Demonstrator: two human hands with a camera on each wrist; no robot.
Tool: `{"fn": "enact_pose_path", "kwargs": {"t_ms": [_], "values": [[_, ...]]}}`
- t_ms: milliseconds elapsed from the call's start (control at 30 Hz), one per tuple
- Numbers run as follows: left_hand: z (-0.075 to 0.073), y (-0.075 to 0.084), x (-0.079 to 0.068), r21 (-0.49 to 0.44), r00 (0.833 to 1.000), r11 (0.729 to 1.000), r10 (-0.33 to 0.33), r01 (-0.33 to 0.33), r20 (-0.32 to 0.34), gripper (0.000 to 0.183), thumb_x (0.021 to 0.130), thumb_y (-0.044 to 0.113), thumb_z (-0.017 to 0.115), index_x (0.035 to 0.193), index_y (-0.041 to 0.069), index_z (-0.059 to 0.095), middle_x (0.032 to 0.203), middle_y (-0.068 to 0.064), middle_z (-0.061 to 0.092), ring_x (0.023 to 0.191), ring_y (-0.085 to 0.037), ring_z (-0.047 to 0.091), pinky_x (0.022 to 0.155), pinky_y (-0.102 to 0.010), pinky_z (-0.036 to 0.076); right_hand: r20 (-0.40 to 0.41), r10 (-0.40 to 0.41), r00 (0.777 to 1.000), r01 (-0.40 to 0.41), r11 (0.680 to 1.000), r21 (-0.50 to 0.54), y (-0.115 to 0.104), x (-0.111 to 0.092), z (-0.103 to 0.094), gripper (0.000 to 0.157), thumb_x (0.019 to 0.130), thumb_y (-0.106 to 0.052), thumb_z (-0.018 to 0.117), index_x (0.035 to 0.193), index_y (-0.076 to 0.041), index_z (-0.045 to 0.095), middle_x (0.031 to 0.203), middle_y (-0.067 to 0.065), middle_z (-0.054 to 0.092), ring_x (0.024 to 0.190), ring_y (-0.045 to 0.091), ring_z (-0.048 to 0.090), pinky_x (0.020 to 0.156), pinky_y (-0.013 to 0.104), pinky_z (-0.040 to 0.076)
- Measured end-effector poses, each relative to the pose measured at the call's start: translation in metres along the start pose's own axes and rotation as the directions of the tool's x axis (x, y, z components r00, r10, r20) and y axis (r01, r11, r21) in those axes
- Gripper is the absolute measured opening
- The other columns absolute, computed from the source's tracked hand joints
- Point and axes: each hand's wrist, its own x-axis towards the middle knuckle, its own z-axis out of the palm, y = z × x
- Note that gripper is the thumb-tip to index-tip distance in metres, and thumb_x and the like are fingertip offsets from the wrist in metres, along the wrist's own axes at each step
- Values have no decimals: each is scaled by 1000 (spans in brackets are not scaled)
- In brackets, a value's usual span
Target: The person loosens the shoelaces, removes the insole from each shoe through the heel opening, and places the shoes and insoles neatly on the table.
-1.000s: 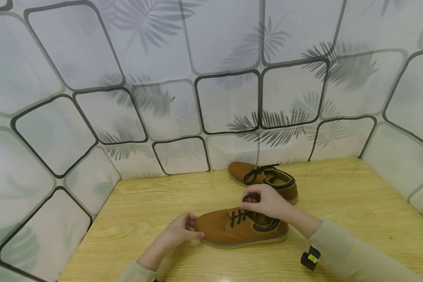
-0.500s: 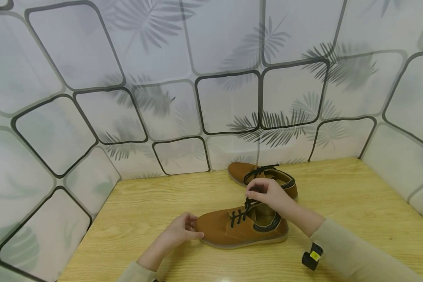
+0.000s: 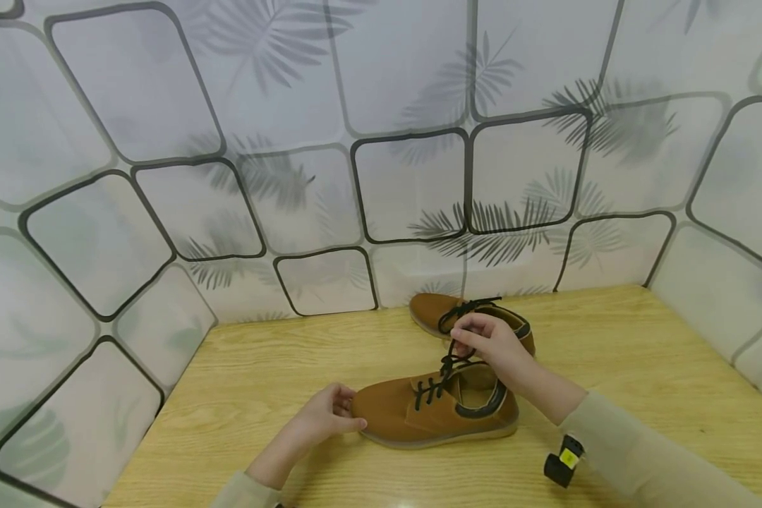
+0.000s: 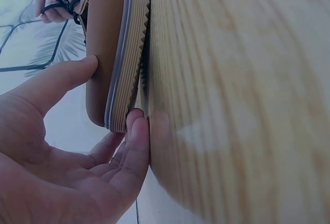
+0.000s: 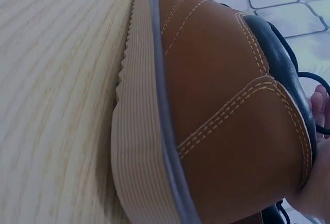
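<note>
A brown leather shoe (image 3: 387,409) with a pale ridged sole (image 5: 136,131) lies on the table, toe to the left. At the toe, my left hand (image 3: 327,415) holds it; in the left wrist view the thumb (image 4: 77,74) presses the upper and fingertips sit by the sole's front edge. My right hand (image 3: 498,353) pinches the black shoelace (image 3: 447,365) above the shoe opening. The lace rises taut from the knotted part over the tongue, with a loop near the fingers. Part of the right hand is hidden behind the heel in the right wrist view.
A second brown shoe (image 3: 428,309), its black laces tied, stands behind, partly covered by my right hand. The wooden table (image 3: 279,353) meets a patterned wall covering (image 3: 413,183) at the back and sides. A black wrist camera (image 3: 561,462) hangs at the right sleeve.
My right hand has risen and shifted slightly right, pulling the lace upward from the shoe. The left hand and the shoe stay in place.
</note>
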Motion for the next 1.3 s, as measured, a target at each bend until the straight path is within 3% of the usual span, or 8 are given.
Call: {"fn": "enact_pose_path", "kwargs": {"t_ms": [233,333,533,800,1100,1300], "values": [[0,-1,1,7,1000,1000,-1,1,-5,50,89,3,83,130,-9,56,117,-17,65,99,-21,61,85,-34,55,64,-28,998,35,994,-105,-1,-1,1,6,104,-8,65,102,-4,69,87,-10,67,79,8,61,76,27,55],[0,-2,1,10,1000,1000,-2,2,-7,51,89,3,83,131,-8,56,117,-17,65,99,-21,61,85,-34,55,96,-37,995,53,983,-175,-1,-2,3,12,101,-8,72,103,3,69,87,-8,67,80,9,61,75,27,55],[0,-1,1,15,1000,1000,1,-1,-5,51,89,3,83,131,-9,56,117,-17,65,99,-21,61,86,-34,55,149,-50,988,93,951,-296,-1,-1,5,16,95,-12,80,99,0,71,89,-1,69,81,9,65,75,25,57],[0,0,0,18,1000,1000,10,-10,-4,49,89,3,83,129,-9,57,115,-16,65,98,-20,61,85,-34,55,242,-47,969,125,939,-319,2,1,5,13,94,-7,80,99,-1,70,92,3,70,82,10,67,76,25,58],[0,0,0,17,1000,1000,14,-14,-3,49,89,2,82,129,-10,56,114,-16,65,97,-20,61,85,-33,54,229,-55,972,122,949,-292,1,0,5,12,95,-6,78,99,2,70,92,7,71,82,9,69,76,26,59],[0,1,-1,12,1000,1000,14,-14,0,50,89,2,82,130,-10,56,115,-17,65,98,-21,61,86,-33,54,209,-21,978,75,964,-254,-2,0,4,18,96,-6,77,103,8,69,92,2,70,82,9,68,78,26,60]]}}
